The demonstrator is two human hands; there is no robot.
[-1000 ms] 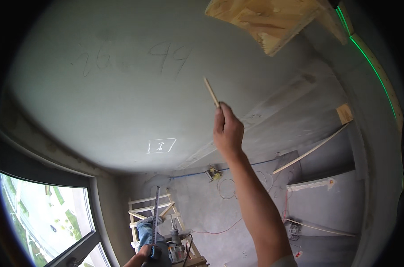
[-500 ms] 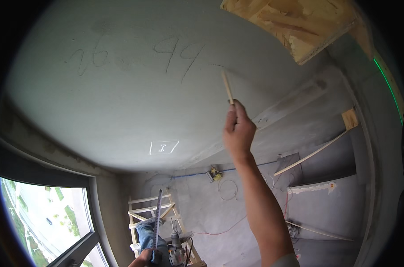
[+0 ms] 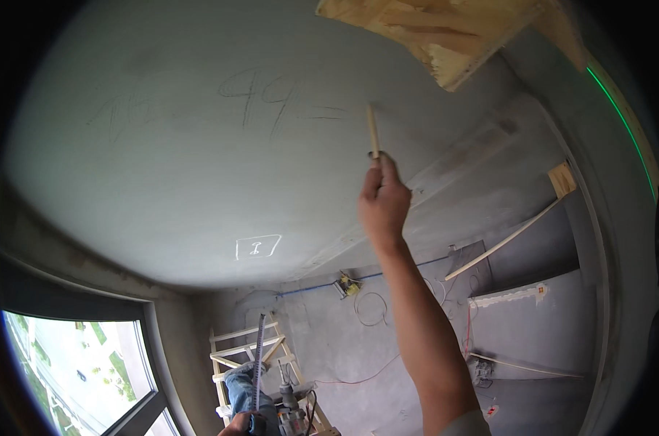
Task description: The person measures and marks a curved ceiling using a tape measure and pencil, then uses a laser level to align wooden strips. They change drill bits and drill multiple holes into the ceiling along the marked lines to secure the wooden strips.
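Note:
My right hand (image 3: 384, 200) is closed on a flat wooden pencil (image 3: 373, 129), its tip raised near the grey plaster surface overhead (image 3: 162, 174), just right of handwritten pencil marks (image 3: 257, 94) and two short strokes. A small white-chalked square (image 3: 257, 247) is lower on that surface. At the bottom edge my left hand (image 3: 236, 425) grips a tape measure, its blade (image 3: 260, 345) pulled out and pointing up. Beside it are a jeans-clad leg (image 3: 242, 385) and a corded drill (image 3: 288, 403).
Rough wooden boards (image 3: 438, 36) hang at top right, beside a green laser line (image 3: 620, 116). A window (image 3: 71, 363) is at lower left, a wooden stepladder-like frame (image 3: 246, 334) below. Loose wires (image 3: 358, 381), a yellow tool (image 3: 351, 285) and timber strips (image 3: 500, 240) lie beyond.
My right hand and pencil have moved up and to the right, and short horizontal strokes have appeared beside the handwritten marks. My left hand still holds the tape.

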